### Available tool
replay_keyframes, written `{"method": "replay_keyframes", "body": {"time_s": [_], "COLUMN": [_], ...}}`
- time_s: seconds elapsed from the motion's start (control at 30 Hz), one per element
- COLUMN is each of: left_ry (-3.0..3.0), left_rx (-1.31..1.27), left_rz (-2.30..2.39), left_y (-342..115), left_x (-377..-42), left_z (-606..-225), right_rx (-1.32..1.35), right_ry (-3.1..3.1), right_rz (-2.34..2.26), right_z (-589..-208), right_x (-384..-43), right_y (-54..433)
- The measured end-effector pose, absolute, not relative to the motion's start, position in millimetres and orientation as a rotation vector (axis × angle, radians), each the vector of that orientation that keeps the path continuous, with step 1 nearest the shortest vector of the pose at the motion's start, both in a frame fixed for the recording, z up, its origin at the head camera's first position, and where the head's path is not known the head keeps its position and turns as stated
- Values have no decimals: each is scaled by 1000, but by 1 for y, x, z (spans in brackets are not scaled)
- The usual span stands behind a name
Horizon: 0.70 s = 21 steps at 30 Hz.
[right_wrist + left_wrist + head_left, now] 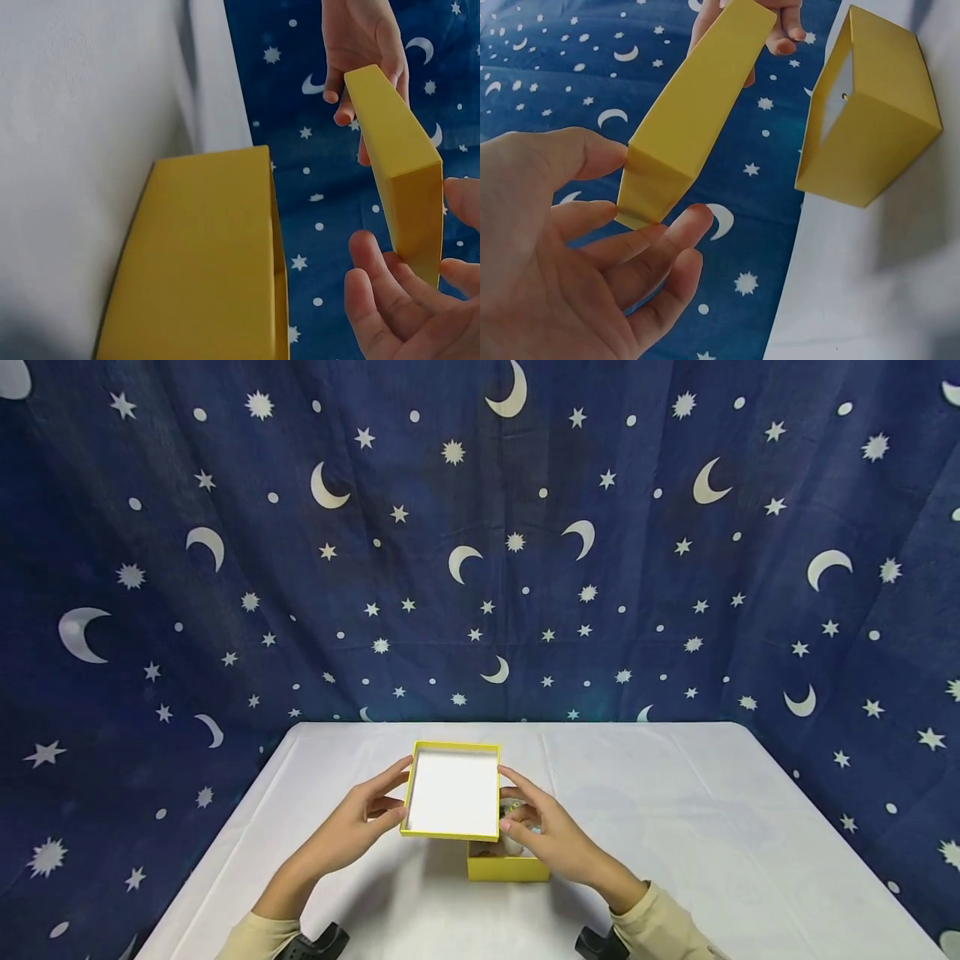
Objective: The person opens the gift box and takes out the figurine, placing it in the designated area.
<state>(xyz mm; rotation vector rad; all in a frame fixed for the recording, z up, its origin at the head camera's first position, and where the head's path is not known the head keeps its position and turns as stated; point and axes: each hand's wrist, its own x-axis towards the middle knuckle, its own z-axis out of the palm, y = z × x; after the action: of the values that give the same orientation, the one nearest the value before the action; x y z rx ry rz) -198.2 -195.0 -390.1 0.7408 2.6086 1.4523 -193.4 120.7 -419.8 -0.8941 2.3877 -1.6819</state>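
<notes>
A shallow yellow box lid (456,793) with a white inside is held up between both hands, its white inner face toward the head camera. My left hand (347,833) pinches its left side between thumb and fingers, as the left wrist view shows on the lid's edge (679,112). My right hand (558,837) grips the opposite side, thumb and fingers on the edge (416,217). Below and slightly right stands an uncovered yellow box (508,869) on the table. Small items (513,843) show inside it, partly hidden by the lid and right hand; their kind is unclear.
A white cloth covers the table (675,827). Behind it hangs a dark blue curtain (480,485) with moons and stars. Dark wrist devices (315,943) sit below both hands, beside beige sleeves (663,927).
</notes>
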Motion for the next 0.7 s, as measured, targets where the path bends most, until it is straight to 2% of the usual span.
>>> {"method": "replay_keyframes", "body": {"time_s": [0.3, 0.7], "left_ry": [2538, 2431], "left_rx": [753, 616], "left_rz": [1506, 1621], "left_y": [-217, -249], "left_x": [-191, -180], "left_z": [-410, -427], "right_rx": [-896, -872], "right_ry": [2323, 2288], "right_rz": [-1652, -1588], "right_z": [-432, -438], "right_x": [-194, -192], "right_y": [105, 74]}}
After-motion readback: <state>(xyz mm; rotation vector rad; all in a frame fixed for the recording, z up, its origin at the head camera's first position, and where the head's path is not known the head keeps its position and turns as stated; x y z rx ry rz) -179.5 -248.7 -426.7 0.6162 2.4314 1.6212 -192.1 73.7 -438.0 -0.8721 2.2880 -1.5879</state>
